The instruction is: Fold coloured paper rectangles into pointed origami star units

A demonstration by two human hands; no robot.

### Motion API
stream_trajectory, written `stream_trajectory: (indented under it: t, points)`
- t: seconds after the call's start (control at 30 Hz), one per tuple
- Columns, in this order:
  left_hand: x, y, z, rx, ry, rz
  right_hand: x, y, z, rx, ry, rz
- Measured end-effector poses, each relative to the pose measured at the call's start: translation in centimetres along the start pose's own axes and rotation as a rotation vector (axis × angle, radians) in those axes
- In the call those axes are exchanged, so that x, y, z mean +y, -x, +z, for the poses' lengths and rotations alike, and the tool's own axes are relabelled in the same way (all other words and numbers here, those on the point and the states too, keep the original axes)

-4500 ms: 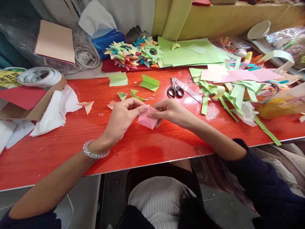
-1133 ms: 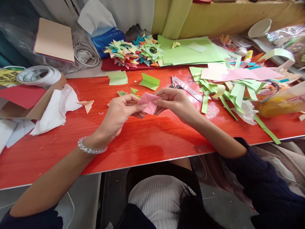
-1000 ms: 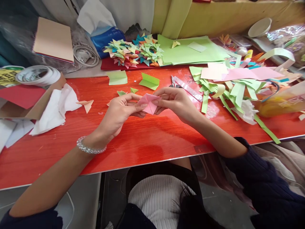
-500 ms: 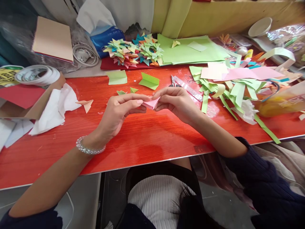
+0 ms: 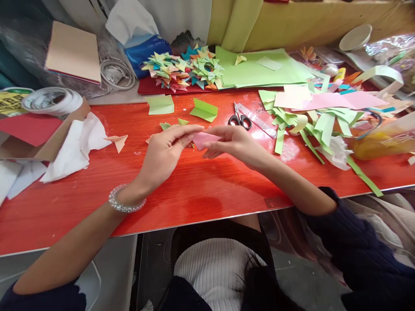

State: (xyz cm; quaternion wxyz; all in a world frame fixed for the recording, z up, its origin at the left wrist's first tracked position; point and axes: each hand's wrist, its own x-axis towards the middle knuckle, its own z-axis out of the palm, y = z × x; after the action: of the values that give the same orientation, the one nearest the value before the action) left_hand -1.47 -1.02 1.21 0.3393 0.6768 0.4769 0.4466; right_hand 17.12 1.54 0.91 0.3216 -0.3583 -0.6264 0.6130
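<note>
A small folded pink paper (image 5: pixel 203 140) is held above the red table (image 5: pixel 207 190) between my two hands. My left hand (image 5: pixel 165 151) pinches its left end between thumb and fingers. At its right end my right hand (image 5: pixel 231 144) grips it, the lower fingers reaching under it. Folded green papers (image 5: pixel 204 110) and a light green one (image 5: pixel 160 105) lie just beyond. Black-handled scissors (image 5: pixel 240 119) rest past my right hand, beside a clear ruler (image 5: pixel 257 121). A peach folded piece (image 5: pixel 118 142) lies to the left.
Green and pink paper strips (image 5: pixel 324 121) pile up at the right, near a plastic cup (image 5: pixel 382 140). At the back are paper-star rings (image 5: pixel 168 72) and green sheets (image 5: pixel 256 71). White tissue (image 5: pixel 69 149) and tape rolls (image 5: pixel 52 101) are at the left.
The pink paper has tilted and shows a broader face. My left hand has rolled over toward it, and my right hand has shifted slightly down, so the scissors' handles now show.
</note>
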Motion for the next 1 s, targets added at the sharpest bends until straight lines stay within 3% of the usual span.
stream_trajectory:
  t: [0.1, 0.33, 0.53, 0.8, 1.0]
  points:
    - [-0.2, 0.1, 0.2, -0.002, 0.069, -0.021, 0.6, 0.0, 0.2, -0.109, 0.068, 0.035]
    - [-1.1, 0.1, 0.9, 0.028, 0.107, -0.066, 1.0, 0.0, 1.2, -0.176, 0.011, 0.12]
    - [-1.0, -0.3, 0.9, 0.106, 0.303, -0.201, 1.1, -0.1, 1.9, -0.046, -0.136, 0.086]
    - [-0.5, 0.0, 0.7, 0.12, 0.445, -0.243, 1.0, 0.2, 1.8, -0.085, -0.036, 0.032]
    - [-0.2, -0.5, 0.4, 0.066, 0.387, -0.263, 1.0, 0.1, 1.7, -0.051, -0.088, 0.058]
